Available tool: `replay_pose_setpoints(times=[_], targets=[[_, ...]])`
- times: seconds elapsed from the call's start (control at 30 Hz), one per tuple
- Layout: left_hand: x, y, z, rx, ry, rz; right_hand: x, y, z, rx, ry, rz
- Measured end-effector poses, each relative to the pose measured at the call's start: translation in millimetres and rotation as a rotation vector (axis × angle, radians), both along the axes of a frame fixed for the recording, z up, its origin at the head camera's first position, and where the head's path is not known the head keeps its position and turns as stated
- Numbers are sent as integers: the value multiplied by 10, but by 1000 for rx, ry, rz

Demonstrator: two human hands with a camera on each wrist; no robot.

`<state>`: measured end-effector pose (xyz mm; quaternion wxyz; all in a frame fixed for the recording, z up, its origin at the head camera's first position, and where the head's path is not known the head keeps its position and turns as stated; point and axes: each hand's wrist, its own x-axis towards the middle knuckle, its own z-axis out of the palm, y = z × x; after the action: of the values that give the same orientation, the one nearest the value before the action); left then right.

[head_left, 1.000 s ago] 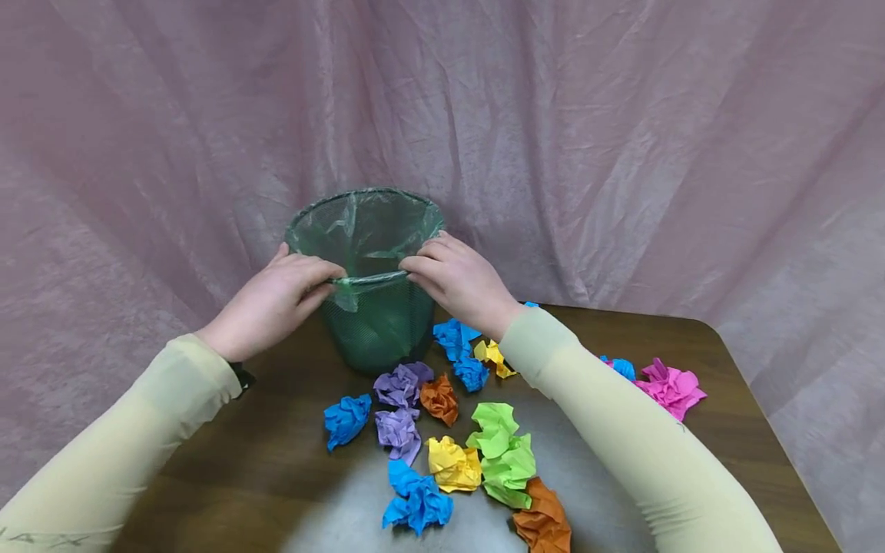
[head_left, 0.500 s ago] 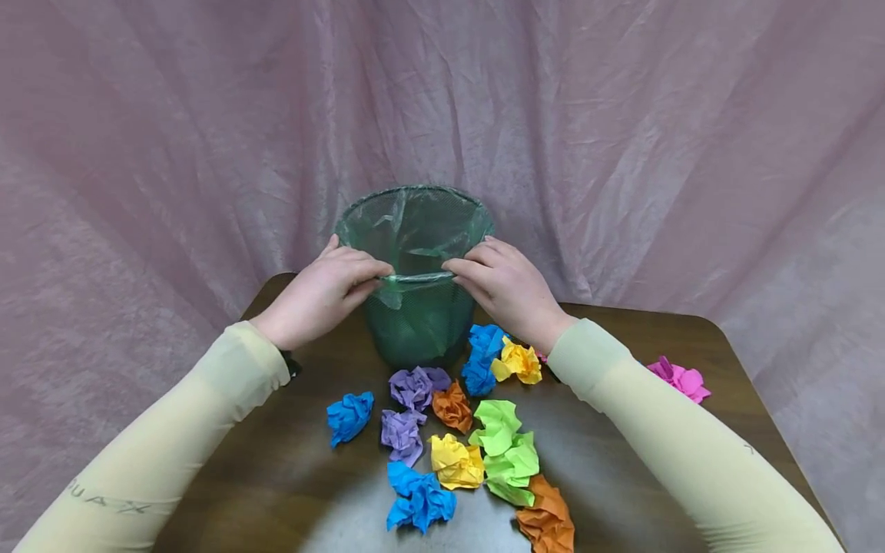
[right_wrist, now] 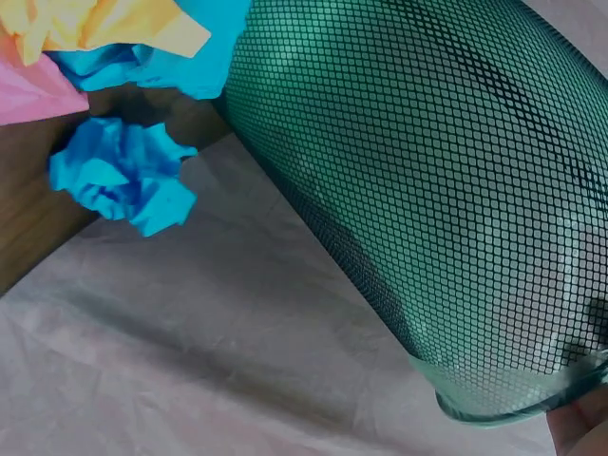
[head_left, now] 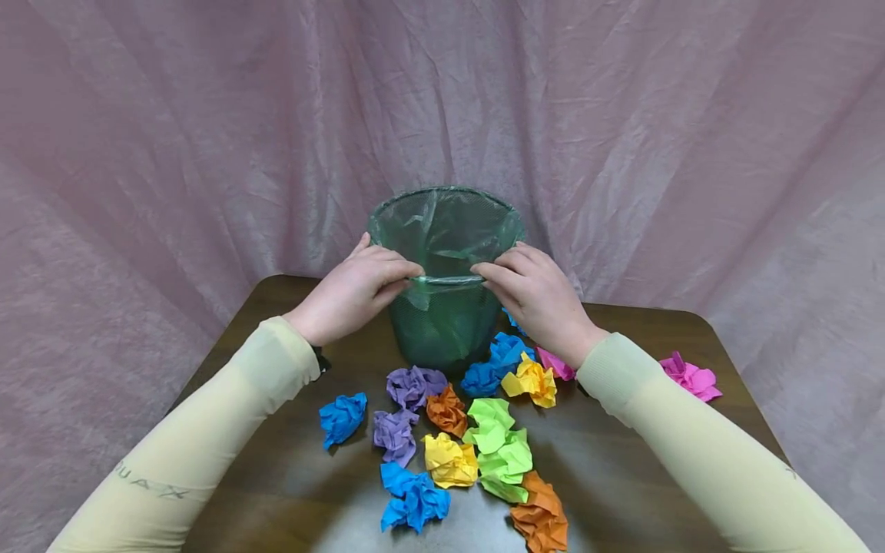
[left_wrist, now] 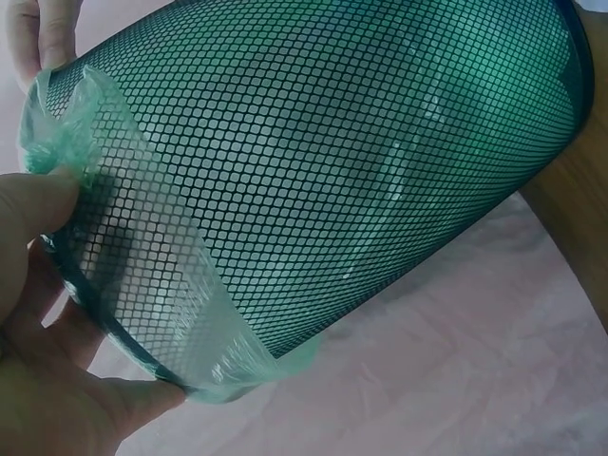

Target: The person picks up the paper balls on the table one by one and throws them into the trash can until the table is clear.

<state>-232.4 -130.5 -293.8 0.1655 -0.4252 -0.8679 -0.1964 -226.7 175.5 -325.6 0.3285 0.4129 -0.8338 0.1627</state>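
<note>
A green mesh wastebasket [head_left: 442,330] stands upright at the back of the table. Inside it is a thin, clear-green plastic liner [left_wrist: 223,328], folded over the rim. My left hand [head_left: 353,292] grips the rim at the front left, with the thumb on the outside over the liner. On the front right, my right hand [head_left: 539,296] pinches the same rim; the right wrist view catches only a bit of its fingers [right_wrist: 581,423]. Blue crumpled paper [head_left: 508,352] lies against or very near the basket's right base, beside a yellow crumpled paper [head_left: 532,382].
More crumpled papers lie in front of the basket: purple [head_left: 396,436], orange [head_left: 447,411], lime green [head_left: 505,453] and blue [head_left: 343,419]. A pink one [head_left: 691,376] sits far right, past my right sleeve. Behind the wooden table [head_left: 270,445] hangs a pink curtain [head_left: 442,92].
Both hands have moved the wastebasket to the right along the table's back. The blue and yellow papers by its right side have shifted right. The nearer papers stay in place.
</note>
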Motion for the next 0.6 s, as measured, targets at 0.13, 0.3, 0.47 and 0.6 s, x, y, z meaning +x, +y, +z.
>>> replay_pose_setpoints(times=[0.13, 0.3, 0.47, 0.6], targets=[[-22, 54, -6, 1, 6, -24, 40, 54, -25, -31, 5, -14], [-33, 95, -14, 10, 7, -51, 91, 87, -41, -54, 14, -25], [-33, 135, -20, 10, 11, -70, 149, 125, -49, -44, 24, -32], [-18, 168, -15, 8, 11, -82, 192, 154, -63, -50, 37, -38]])
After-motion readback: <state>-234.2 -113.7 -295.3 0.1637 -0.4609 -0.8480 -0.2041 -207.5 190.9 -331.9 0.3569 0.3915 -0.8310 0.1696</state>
